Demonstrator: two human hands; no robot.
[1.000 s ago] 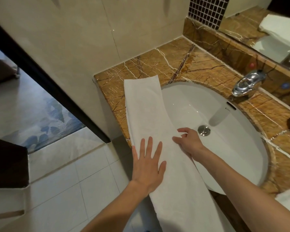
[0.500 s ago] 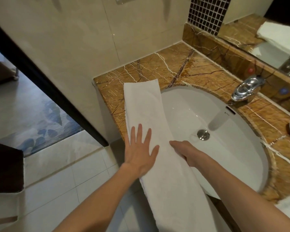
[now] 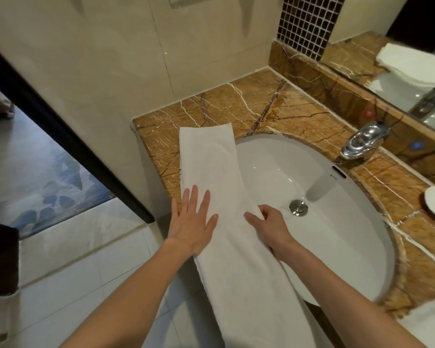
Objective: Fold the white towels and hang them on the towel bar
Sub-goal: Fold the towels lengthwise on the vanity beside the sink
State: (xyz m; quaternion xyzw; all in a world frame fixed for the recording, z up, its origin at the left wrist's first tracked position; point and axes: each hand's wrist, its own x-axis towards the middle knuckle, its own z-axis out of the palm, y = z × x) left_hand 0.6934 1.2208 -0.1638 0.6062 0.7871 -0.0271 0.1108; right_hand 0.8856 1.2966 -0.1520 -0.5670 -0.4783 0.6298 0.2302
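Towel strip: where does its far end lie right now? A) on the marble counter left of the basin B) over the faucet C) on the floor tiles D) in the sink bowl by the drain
A: the far end of the towel lies flat on the marble counter, left of the basin, clear of the drain and the faucet.

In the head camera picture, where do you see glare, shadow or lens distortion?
Head view: small bright glints lie on the white sink and the chrome faucet; the faucet casts a soft grey shadow into the basin; the wide lens bends the dark door frame and the wall lines; the towel is evenly lit; the mirror at top right looks slightly soft.
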